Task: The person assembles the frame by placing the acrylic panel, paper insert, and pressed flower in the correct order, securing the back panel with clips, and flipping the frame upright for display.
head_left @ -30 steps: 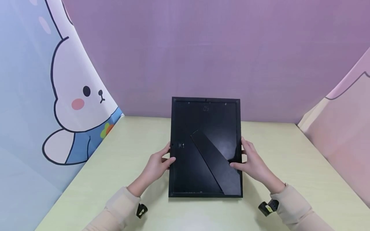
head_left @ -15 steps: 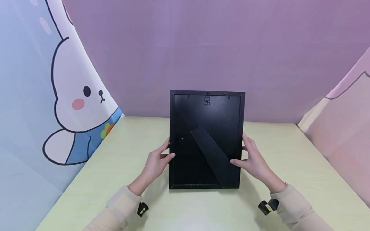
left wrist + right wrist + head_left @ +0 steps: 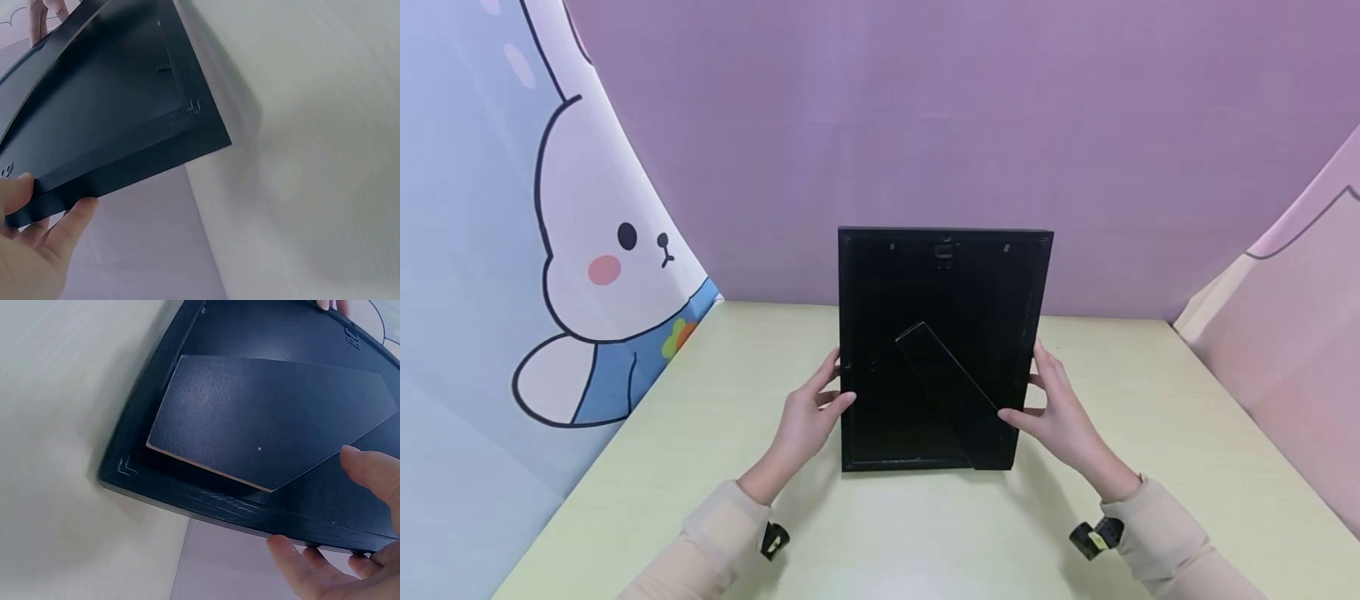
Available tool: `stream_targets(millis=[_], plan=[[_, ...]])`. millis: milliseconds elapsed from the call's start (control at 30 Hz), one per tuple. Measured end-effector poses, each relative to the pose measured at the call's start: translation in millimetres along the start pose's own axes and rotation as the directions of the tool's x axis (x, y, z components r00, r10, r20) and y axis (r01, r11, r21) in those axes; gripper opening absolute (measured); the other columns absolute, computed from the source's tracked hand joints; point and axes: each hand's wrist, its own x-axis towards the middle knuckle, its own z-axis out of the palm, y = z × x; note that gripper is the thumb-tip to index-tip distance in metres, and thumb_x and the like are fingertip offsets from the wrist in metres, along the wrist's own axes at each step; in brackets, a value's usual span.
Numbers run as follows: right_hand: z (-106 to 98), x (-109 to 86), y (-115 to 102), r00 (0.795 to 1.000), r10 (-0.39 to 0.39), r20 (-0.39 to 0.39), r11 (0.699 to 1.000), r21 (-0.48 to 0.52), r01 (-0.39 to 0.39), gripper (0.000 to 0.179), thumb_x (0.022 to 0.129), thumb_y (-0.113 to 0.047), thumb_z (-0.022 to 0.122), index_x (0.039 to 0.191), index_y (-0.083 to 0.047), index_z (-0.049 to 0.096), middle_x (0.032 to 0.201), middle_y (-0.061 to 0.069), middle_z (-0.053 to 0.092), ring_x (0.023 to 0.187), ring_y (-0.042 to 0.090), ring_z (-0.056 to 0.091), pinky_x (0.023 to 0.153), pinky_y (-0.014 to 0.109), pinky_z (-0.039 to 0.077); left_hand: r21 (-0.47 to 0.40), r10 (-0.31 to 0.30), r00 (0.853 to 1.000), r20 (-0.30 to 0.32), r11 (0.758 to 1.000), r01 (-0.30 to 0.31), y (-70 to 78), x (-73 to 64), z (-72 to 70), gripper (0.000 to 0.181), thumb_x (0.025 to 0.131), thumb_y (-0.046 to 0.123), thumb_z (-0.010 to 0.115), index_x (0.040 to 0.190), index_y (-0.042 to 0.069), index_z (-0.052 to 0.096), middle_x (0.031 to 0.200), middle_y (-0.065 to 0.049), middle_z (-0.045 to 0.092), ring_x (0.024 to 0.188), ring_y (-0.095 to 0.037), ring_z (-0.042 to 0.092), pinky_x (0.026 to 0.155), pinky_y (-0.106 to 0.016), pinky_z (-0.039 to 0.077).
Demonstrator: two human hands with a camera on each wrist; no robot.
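Note:
A black picture frame (image 3: 925, 283) is held up over the table with its back towards me. My left hand (image 3: 805, 421) grips its left side, thumb on the back panel and fingers at the outer edge. On the opposite side my right hand (image 3: 1056, 421) grips the frame the same way, its thumb at the edge of the easel stand (image 3: 951, 400). That stand slants down to the lower right corner; in the right wrist view the stand (image 3: 269, 419) lies close to the back panel. The frame's front is hidden.
The pale table (image 3: 880, 542) spreads under the frame. Behind it rises a purple backdrop (image 3: 925, 125). A side panel with a cartoon rabbit (image 3: 602, 217) borders the left, and a pink panel (image 3: 1292, 333) the right. Black devices (image 3: 1097, 537) sit at both wrists.
The frame has tipped: its top edge has risen and widened in view, while its bottom edge has moved up and away from me. Both hands keep their grip and shift up slightly.

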Motion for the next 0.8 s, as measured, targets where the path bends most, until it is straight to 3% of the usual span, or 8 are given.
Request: stream_targets(millis=[133, 300, 433, 633, 800], plan=[[-0.3, -0.1, 0.1, 1.0, 0.002, -0.005, 0.999, 0.038, -0.002, 0.107, 0.074, 0.007, 0.073, 0.149, -0.018, 0.001, 0.148, 0.017, 0.009, 0.119, 0.046, 0.036, 0.068, 0.034, 0.052, -0.023, 0.004, 1.0, -0.018, 1.0, -0.005, -16.7, 3.9, 2.1, 0.064, 0.086, 0.005, 0.064, 0.143, 0.01, 0.034, 0.129, -0.017, 0.051, 0.094, -0.031, 0.062, 0.076, -0.033, 0.05], [-2.2, -0.1, 0.1, 0.998, 0.051, 0.026, 0.99, 0.13, -0.054, 0.103, 0.078, 0.001, 0.071, 0.148, -0.03, 0.003, 0.151, 0.009, 0.004, 0.126, 0.043, 0.03, 0.072, 0.03, 0.05, -0.025, -0.013, 0.999, -0.033, 1.0, 0.012, -16.3, 3.4, 2.8, 0.062, 0.085, 0.003, 0.064, 0.141, 0.01, 0.038, 0.131, -0.015, 0.049, 0.096, -0.03, 0.061, 0.065, -0.025, 0.051], [-5.0, -1.8, 1.0, 0.994, 0.085, 0.063, 0.974, 0.207, -0.096, 0.099, 0.081, -0.004, 0.07, 0.147, -0.037, 0.005, 0.153, -0.001, 0.001, 0.13, 0.038, 0.026, 0.078, 0.028, 0.048, -0.037, -0.05, 0.998, -0.047, 0.998, 0.049, -19.2, 3.4, 3.7, 0.059, 0.084, 0.003, 0.065, 0.138, 0.009, 0.042, 0.132, -0.012, 0.048, 0.096, -0.029, 0.061, 0.055, -0.022, 0.045], [-6.2, -4.2, 3.3, 0.988, 0.091, 0.123, 0.941, 0.314, -0.125, 0.094, 0.084, -0.003, 0.066, 0.146, -0.039, 0.005, 0.152, -0.01, 0.001, 0.134, 0.032, 0.017, 0.086, 0.029, 0.044, -0.104, -0.045, 0.996, -0.074, 0.994, 0.038, -26.1, 4.2, 4.0, 0.059, 0.083, 0.001, 0.066, 0.137, 0.004, 0.043, 0.131, -0.015, 0.049, 0.098, -0.032, 0.06, 0.074, -0.028, 0.05], [-4.7, -5.6, 5.6, 0.989, 0.068, 0.131, 0.936, 0.334, -0.109, 0.093, 0.085, 0.001, 0.063, 0.147, -0.037, 0.005, 0.152, -0.011, 0.001, 0.135, 0.03, 0.015, 0.094, 0.04, 0.038, -0.121, -0.04, 0.996, -0.082, 0.992, 0.03, -27.7, 4.4, 4.4, 0.059, 0.084, 0.002, 0.065, 0.138, 0.006, 0.042, 0.132, -0.013, 0.048, 0.101, -0.029, 0.059, 0.078, -0.032, 0.049]])
